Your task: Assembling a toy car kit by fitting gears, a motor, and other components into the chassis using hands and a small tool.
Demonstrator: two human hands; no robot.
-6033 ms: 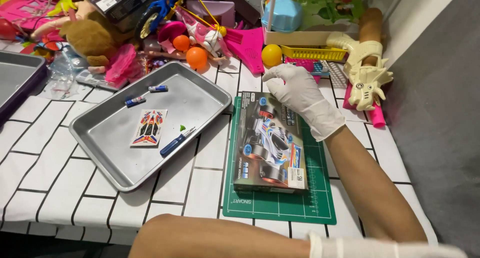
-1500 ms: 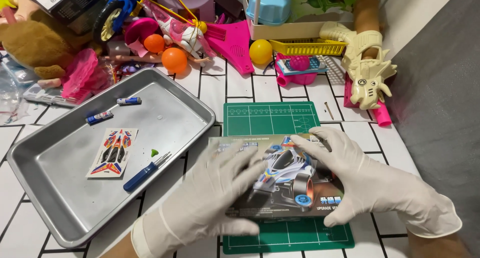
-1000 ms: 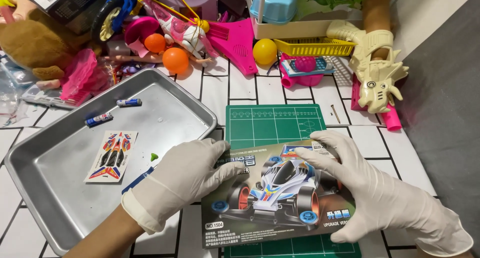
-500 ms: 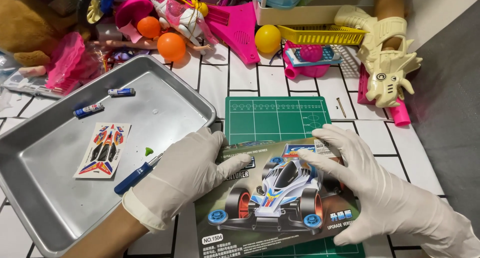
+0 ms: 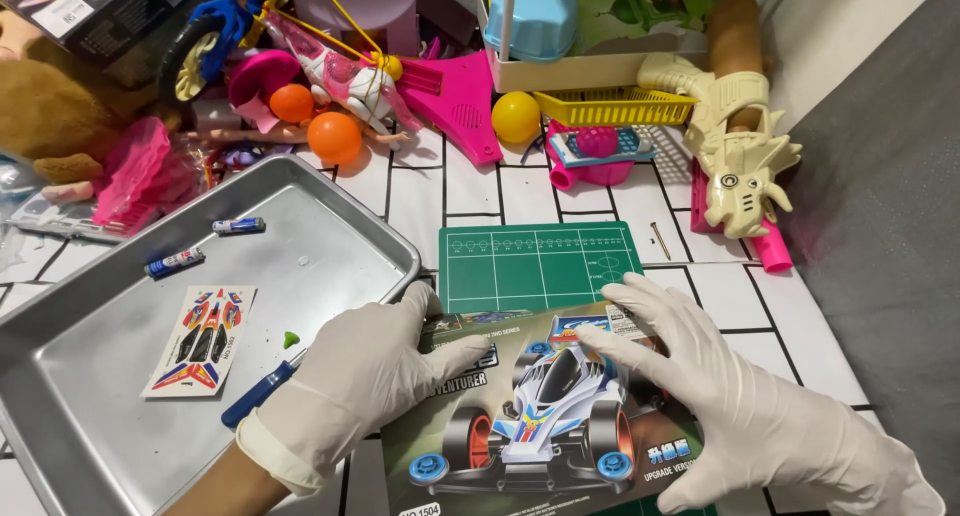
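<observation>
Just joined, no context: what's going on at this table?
A person in white gloves holds a model race car kit box with both hands, left hand on its left edge, right hand on its right side, above a green cutting mat. Beside it, a metal tray holds a sticker sheet, a blue-handled screwdriver and two small batteries. Toys are piled along the back.

Thing: model car kit box (image 5: 540, 416), flat cardboard.
Look: dark lid bearing a picture of a white racing car with blue and red trim, black tyres and blue rollers.
Pose: lid up, picture facing the camera, tilted a little off square.
Place: near the front edge of the bench, its far end over the green cutting mat (image 5: 540, 266), just right of the metal tray (image 5: 90, 436).
</observation>
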